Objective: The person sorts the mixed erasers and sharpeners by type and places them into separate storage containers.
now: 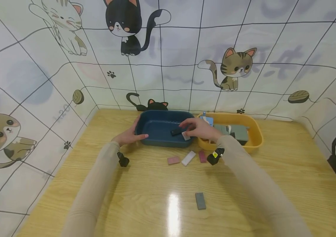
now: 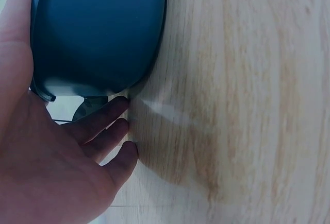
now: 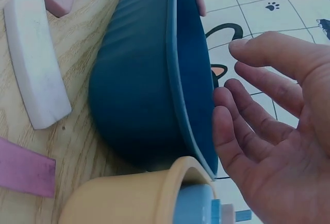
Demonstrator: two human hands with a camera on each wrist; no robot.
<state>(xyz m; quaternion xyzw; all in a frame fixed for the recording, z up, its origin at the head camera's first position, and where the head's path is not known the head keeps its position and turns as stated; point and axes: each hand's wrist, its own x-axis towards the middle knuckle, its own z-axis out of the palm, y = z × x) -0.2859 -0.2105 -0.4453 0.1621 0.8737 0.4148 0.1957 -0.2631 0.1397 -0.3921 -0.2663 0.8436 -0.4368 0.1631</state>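
My left hand (image 1: pixel 129 135) holds the left end of a dark blue bin (image 1: pixel 165 144), its thumb at the near rim. In the left wrist view, the other fingers lie against the bin's end, close to the tabletop. Over the bin's right end is my right hand (image 1: pixel 199 128), and the right wrist view shows its fingers loosely bent with nothing between them. Below its fingertips, a small white block (image 1: pixel 185 136) lies inside the bin beside a black block (image 1: pixel 176 131). The bin's inside is hidden in the right wrist view.
A yellow bin (image 1: pixel 255 144) stands right of the blue one, holding a grey-green boxy object (image 1: pixel 240 133) and a blue piece (image 1: pixel 207 120). In front lie a pink block (image 1: pixel 173 160), a white block (image 1: pixel 188 158), a magenta block (image 1: pixel 202 156) and a grey block (image 1: pixel 200 200).
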